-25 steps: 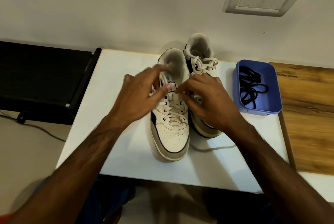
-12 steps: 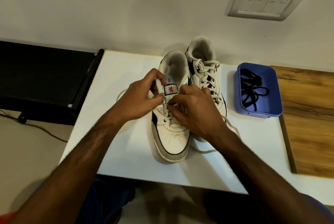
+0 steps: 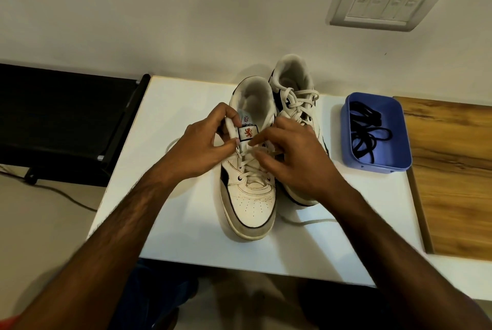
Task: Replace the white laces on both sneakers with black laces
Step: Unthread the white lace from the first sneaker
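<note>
2 white sneakers stand side by side near the back edge of the smooth white table [image 3: 186, 223], toes toward us. The near sneaker [image 3: 250, 196] is leather with a grey rubbery toe and tiny holes on top. The far sneaker [image 3: 295, 95] sits just beside it, with its white laces [image 3: 299, 101] tied in a loose bow.

Our left hand [image 3: 202, 148] pinches the soft padded side of the near sneaker by its tongue. Our right hand [image 3: 292, 162] has its fingertips on the crossed white lace [image 3: 250, 162]; we cannot tell if they grip it. A loose lace end [image 3: 306, 222] lies on the table by our right wrist.

The black laces [image 3: 368, 134] lie curled in a blue plastic tray [image 3: 399, 127] with round corners, at the right edge of the table, next to a wooden board [image 3: 452, 170].

Half a second ago our right hand sat lower on the laces; now it has slid a little to the right, and the tongue label shows more.
</note>
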Motion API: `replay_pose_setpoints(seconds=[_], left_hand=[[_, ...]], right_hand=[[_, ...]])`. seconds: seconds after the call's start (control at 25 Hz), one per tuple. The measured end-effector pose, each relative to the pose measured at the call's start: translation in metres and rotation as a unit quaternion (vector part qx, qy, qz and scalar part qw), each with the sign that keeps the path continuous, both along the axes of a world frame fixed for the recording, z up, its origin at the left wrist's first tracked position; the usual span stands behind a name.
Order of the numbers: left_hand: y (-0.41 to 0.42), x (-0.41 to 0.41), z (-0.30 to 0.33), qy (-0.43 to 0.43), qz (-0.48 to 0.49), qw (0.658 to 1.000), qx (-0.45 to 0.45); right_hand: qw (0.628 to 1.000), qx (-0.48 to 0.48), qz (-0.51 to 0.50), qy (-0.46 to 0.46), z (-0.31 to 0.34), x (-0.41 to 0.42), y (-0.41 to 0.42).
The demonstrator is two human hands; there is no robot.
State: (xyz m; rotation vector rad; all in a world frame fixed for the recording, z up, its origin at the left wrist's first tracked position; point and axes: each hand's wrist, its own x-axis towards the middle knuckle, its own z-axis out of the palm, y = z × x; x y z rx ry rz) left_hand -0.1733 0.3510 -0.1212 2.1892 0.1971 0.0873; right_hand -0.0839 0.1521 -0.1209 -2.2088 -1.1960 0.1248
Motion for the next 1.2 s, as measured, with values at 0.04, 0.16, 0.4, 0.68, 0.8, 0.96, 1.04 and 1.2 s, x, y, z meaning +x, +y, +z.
replay_pose_setpoints(seconds=[0.04,0.16,0.4,0.68,0.8,0.96,1.04,1.2], left_hand=[[0.0,0.0,0.0,-0.002,0.0,1.0,0.0],[-0.001,0.001,0.0,-0.005,0.0,1.0,0.007],[0.0,0.0,0.001,0.002,-0.002,1.0,0.008],[0.0,0.0,0.0,0.001,0.0,1.0,0.005],[-0.001,0.001,0.0,-0.001,-0.001,1.0,0.005],[0.0,0.0,0.001,0.002,-0.003,1.0,0.003],[0.001,0.0,0.001,0.006,-0.004,1.0,0.008],[0.001,0.0,0.0,0.005,-0.005,1.0,0.007]], right_hand=[[0.999,-0.021,-0.006,-0.042,-0.003,-0.005,0.005],[0.991,-0.062,-0.022,-0.118,-0.011,-0.015,0.016],[0.994,0.055,-0.033,0.085,0.012,0.001,0.002],[0.999,-0.011,-0.021,-0.031,0.001,-0.003,0.003],[0.99,-0.052,-0.023,-0.128,-0.011,-0.017,0.018],[0.994,-0.029,-0.039,-0.097,-0.002,-0.013,0.013],[0.995,0.028,-0.086,-0.044,0.008,-0.001,0.003],[0.987,0.073,-0.14,-0.02,0.013,0.009,-0.006]])
